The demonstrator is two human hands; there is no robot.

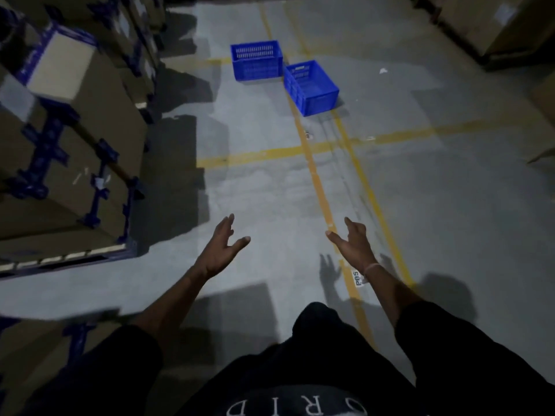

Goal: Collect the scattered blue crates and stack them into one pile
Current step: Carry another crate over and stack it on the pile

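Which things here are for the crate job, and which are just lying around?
For the job:
- far blue crate
- near blue crate, touching the far one at a corner
- left hand and right hand, both open and empty

Just lying about:
- stacked cardboard boxes on the left
- white scrap on the floor
- yellow floor lines

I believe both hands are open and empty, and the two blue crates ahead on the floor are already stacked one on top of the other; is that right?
Not quite. The head view shows the farther blue crate and the nearer blue crate standing side by side on the floor, corners close together, not stacked. The rest holds: the left hand and the right hand are open and empty.
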